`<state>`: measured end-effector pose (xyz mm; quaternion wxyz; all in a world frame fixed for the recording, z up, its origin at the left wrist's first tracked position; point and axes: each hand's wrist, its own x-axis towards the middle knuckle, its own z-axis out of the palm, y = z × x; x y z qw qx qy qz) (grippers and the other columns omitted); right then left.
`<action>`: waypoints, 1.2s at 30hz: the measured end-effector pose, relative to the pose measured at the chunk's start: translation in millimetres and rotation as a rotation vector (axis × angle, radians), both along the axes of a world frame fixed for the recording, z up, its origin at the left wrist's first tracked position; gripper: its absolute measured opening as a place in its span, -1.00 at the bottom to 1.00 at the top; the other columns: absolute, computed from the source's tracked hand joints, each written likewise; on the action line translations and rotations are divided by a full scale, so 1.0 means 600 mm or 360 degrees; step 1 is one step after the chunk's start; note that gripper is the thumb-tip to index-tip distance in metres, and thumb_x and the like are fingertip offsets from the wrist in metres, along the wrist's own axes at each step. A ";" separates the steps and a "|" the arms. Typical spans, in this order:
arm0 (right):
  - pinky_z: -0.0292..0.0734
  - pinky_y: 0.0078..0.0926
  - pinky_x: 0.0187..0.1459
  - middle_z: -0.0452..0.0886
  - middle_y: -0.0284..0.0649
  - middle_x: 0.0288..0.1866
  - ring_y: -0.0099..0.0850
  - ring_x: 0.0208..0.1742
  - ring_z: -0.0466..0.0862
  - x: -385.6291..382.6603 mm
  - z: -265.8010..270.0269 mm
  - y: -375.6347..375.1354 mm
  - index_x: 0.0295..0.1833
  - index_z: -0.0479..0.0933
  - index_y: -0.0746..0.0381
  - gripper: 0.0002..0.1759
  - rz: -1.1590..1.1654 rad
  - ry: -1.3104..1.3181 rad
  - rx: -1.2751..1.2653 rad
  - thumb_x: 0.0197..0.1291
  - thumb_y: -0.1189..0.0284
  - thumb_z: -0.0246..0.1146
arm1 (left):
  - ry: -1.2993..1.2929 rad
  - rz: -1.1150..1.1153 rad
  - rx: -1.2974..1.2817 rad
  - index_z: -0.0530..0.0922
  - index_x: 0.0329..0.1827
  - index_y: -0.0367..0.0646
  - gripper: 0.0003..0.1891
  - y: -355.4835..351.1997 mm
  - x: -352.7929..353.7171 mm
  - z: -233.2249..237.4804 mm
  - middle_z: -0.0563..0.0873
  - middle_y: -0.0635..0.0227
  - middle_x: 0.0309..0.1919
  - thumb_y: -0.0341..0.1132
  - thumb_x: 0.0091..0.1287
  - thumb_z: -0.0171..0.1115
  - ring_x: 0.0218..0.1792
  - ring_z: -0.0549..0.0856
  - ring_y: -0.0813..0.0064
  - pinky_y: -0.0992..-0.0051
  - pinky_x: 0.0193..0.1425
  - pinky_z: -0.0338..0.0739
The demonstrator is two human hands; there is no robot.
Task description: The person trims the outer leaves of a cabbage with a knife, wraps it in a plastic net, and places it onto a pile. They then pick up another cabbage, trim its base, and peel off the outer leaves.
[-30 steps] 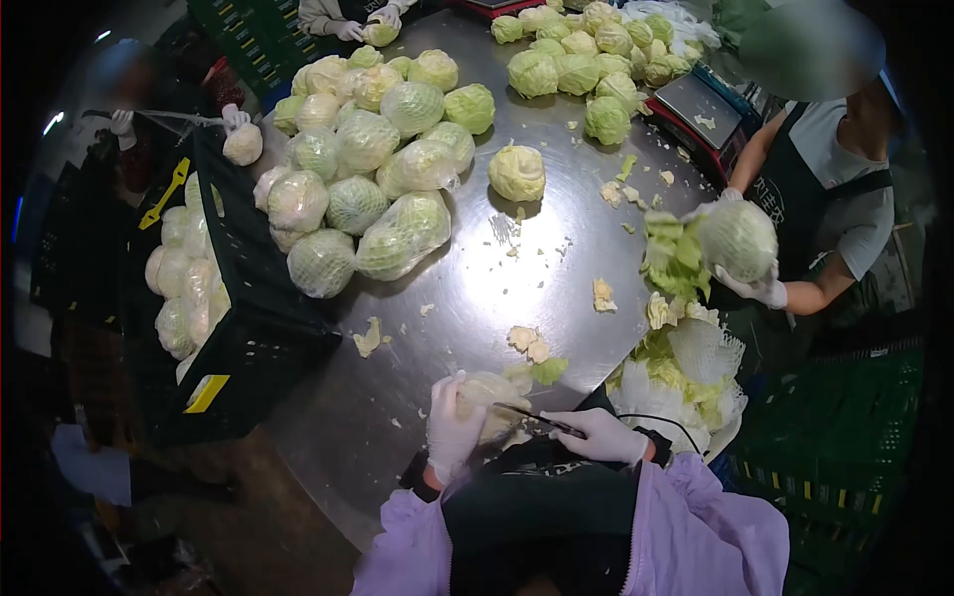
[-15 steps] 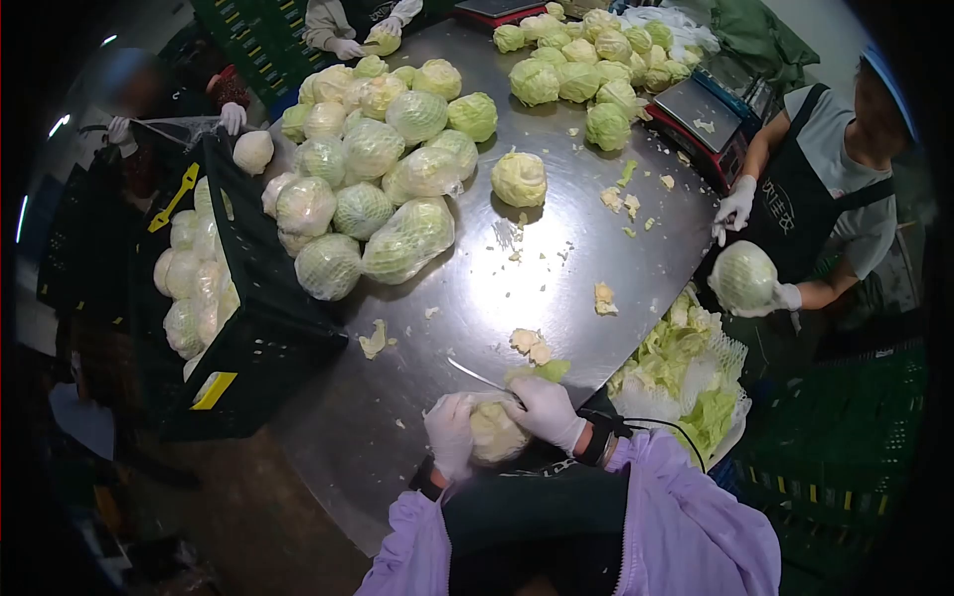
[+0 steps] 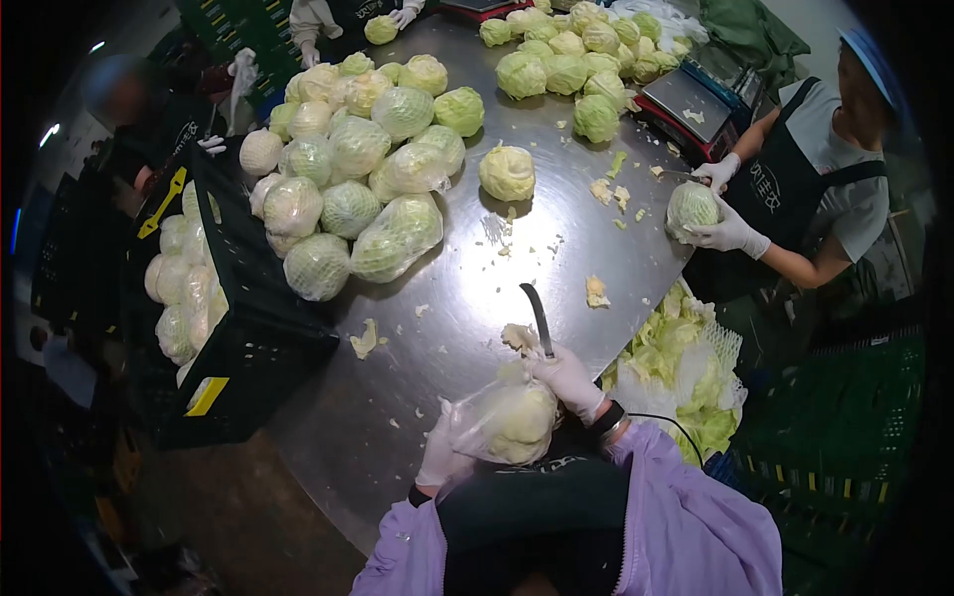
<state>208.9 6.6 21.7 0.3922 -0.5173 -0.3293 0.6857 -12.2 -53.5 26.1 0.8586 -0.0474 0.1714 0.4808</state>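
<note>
My gloved left hand (image 3: 444, 453) grips a pale cabbage (image 3: 524, 424) from its left side, close to my apron at the table's near edge. Clear plastic film (image 3: 477, 417) wraps loosely round part of it. In my gloved right hand (image 3: 568, 382) is a knife (image 3: 540, 320) with a curved dark blade, which points up and away from me. That hand is at the cabbage's upper right. Cut stem scraps (image 3: 517, 339) lie just beyond it on the metal table (image 3: 417, 343).
Wrapped cabbages (image 3: 360, 147) pile up at the left beside a dark crate (image 3: 268, 348) of more. A lone cabbage (image 3: 507, 173) sits mid-table. Trimmed leaves (image 3: 656, 368) fill a bag at the right. A co-worker opposite holds a cabbage (image 3: 693, 211) near a scale (image 3: 686, 104).
My right hand has moved up and right, and its knife has swung from pointing left to pointing away. The cabbage has shifted right, with more film showing. The right-hand co-worker's cabbage has moved onto the table edge.
</note>
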 end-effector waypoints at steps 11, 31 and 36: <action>0.48 -0.38 0.03 0.58 -0.07 -0.01 -0.16 0.00 0.59 -0.020 -0.001 0.028 0.13 0.50 0.25 -0.37 0.0287 -0.1167 0.0859 -0.06 0.20 0.46 | 0.0509 0.0132 -0.0073 0.15 0.43 -0.23 -0.36 -0.007 0.025 0.060 0.33 0.08 0.35 0.10 0.51 -0.28 0.35 0.36 0.08 0.06 0.43 0.24; 0.38 -0.54 0.18 0.51 -0.24 0.16 -0.53 0.16 0.47 -0.064 -0.045 -0.004 0.32 0.38 0.26 -0.45 0.0450 -0.0018 -0.0146 0.23 0.39 0.29 | 0.0259 0.0144 0.0334 0.27 0.33 -0.29 -0.49 0.000 -0.023 0.056 0.49 0.10 0.19 -0.05 0.52 -0.15 0.18 0.52 0.21 0.21 0.32 0.39; 0.24 -0.51 0.31 0.46 -0.23 0.20 -0.49 0.25 0.40 -0.043 0.061 -0.020 0.40 0.25 0.30 -0.31 0.0829 0.0207 0.0458 0.20 0.33 0.32 | 0.0474 -0.0003 0.0191 0.41 0.15 -0.31 -0.52 0.037 0.023 0.098 0.59 0.16 -0.01 -0.02 0.47 -0.02 0.06 0.58 0.29 0.28 0.21 0.45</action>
